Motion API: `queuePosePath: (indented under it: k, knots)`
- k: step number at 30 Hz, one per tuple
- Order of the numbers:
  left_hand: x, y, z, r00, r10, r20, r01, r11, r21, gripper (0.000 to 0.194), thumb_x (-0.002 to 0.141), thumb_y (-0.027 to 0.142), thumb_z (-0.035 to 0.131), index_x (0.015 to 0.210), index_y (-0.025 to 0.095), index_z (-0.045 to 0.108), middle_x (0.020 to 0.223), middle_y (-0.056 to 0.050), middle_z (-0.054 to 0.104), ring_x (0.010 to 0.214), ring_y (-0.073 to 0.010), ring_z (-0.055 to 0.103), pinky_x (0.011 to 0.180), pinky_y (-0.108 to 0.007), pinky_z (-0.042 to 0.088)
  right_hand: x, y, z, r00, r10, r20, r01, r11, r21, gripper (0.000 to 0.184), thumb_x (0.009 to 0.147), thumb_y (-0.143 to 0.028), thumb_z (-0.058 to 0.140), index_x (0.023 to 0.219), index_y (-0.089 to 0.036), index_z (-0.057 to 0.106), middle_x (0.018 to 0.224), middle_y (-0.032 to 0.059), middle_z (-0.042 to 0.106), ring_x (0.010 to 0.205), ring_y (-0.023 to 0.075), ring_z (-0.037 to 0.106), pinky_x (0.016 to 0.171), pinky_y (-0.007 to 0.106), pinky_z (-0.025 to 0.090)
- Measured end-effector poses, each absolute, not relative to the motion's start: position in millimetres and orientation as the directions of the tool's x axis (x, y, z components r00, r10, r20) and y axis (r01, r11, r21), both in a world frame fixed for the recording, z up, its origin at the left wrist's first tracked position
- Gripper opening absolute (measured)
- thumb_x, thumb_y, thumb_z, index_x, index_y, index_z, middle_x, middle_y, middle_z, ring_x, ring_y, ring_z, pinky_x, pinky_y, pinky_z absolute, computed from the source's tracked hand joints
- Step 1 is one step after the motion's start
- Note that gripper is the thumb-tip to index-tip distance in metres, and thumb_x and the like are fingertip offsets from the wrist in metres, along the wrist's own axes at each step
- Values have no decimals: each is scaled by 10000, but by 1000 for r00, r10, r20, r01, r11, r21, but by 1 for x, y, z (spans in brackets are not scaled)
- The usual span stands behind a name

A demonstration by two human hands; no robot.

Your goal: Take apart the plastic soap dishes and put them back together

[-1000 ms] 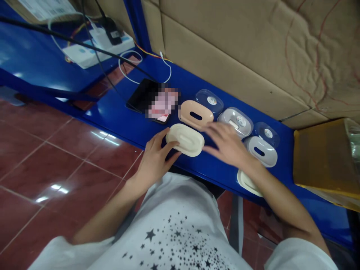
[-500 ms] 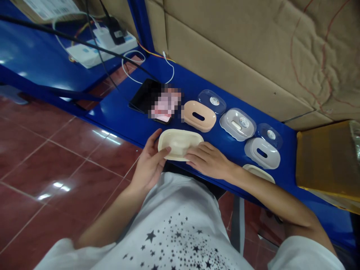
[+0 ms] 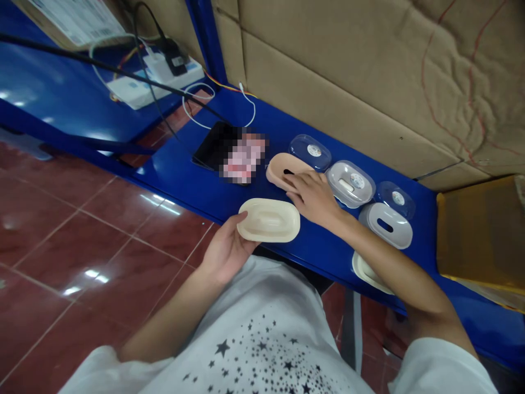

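Note:
My left hand (image 3: 225,249) grips the near left end of a cream oval tray (image 3: 269,220), holding it at the front edge of the blue shelf (image 3: 188,169). My right hand (image 3: 310,194) rests on a peach oval insert (image 3: 280,167) with a slot in it, fingers curled over its right side. Behind the insert lies a clear lid (image 3: 309,151) with a round sticker.
To the right sit a clear-lidded grey dish (image 3: 350,183), another clear lid (image 3: 396,198), a grey slotted insert (image 3: 385,225) and a cream tray (image 3: 365,270) under my forearm. A dark phone (image 3: 223,148), cables and a power strip (image 3: 156,76) lie left. Cardboard stands behind.
My right hand has left the cream tray and moved back onto the peach insert. My left hand has shifted under the tray's left end and still holds it.

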State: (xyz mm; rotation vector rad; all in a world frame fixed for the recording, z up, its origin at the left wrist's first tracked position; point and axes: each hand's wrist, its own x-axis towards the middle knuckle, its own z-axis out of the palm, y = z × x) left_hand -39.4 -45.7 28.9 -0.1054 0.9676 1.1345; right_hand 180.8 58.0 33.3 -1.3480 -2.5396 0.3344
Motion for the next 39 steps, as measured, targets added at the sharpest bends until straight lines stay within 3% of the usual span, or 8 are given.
queuePosePath:
  k: [4, 10, 15, 21, 26, 33, 36, 39]
  knots:
    - [-37, -34, 24, 191, 742, -643, -815, 485, 317, 235, 1051, 257, 623, 1224, 154, 745, 1072, -78, 845, 1080, -245, 805, 988, -353, 661, 181, 26, 57, -648, 754, 111, 634, 614, -471, 433, 1125, -377, 555, 1531, -230, 578, 1556, 133, 689, 1370, 329, 646, 1105, 519, 471]
    - [-29, -18, 14, 290, 789, -541, -812, 503, 298, 430, 1092, 517, 577, 1195, 144, 763, 1034, -107, 835, 1001, -245, 800, 902, -342, 655, 187, -6, 65, -770, 632, 86, 588, 756, -290, 382, 1153, -247, 501, 1527, -241, 585, 1557, 90, 697, 1451, 280, 611, 1148, 505, 410]
    - [-20, -11, 15, 253, 850, -462, -813, 446, 374, 300, 1087, 376, 617, 1227, 157, 767, 1139, -85, 839, 1015, -198, 787, 893, -291, 636, 195, -3, 52, -763, 626, 159, 591, 776, -219, 402, 1153, -233, 507, 1550, -237, 575, 1572, 104, 687, 1472, 262, 607, 1149, 468, 434]
    - [-17, -7, 10, 323, 853, -409, -799, 478, 365, 432, 1096, 512, 569, 1305, 179, 745, 1150, -105, 824, 982, -252, 785, 845, -373, 648, 195, -3, 46, -780, 601, 175, 593, 799, -100, 542, 1130, -177, 518, 1664, -249, 466, 1645, 92, 630, 1505, 282, 584, 1104, 471, 500]
    - [-13, -4, 6, 308, 881, -359, -821, 437, 368, 458, 1092, 548, 577, 1313, 186, 749, 1229, -116, 819, 1068, -262, 783, 880, -358, 640, 195, -2, 45, -783, 600, 165, 603, 797, -37, 626, 1115, -114, 480, 1720, -250, 393, 1651, 92, 622, 1476, 301, 616, 1072, 481, 526]
    - [-9, -2, 5, 333, 894, -301, -832, 428, 352, 530, 1063, 633, 600, 1318, 192, 746, 1264, -125, 817, 1255, -301, 749, 948, -358, 634, 200, -1, 50, -800, 580, 153, 587, 810, -3, 792, 1095, -57, 436, 1800, -297, 167, 1682, 84, 583, 1465, 313, 630, 1058, 490, 533]
    - [-9, -2, 6, 322, 883, -342, -839, 434, 329, 519, 1056, 606, 623, 1331, 182, 739, 1218, -119, 828, 1248, -300, 751, 976, -370, 627, 197, -2, 48, -808, 572, 138, 579, 815, 8, 727, 1107, -89, 453, 1782, -257, 246, 1681, 109, 583, 1476, 322, 619, 1099, 504, 524]
    - [-10, -3, 6, 325, 873, -363, -838, 444, 317, 318, 1065, 376, 647, 1261, 153, 761, 1123, -89, 844, 1086, -223, 785, 962, -320, 623, 192, -3, 45, -809, 571, 141, 580, 814, 32, 579, 1130, -161, 485, 1704, -192, 416, 1679, 128, 584, 1468, 327, 621, 1119, 509, 517]
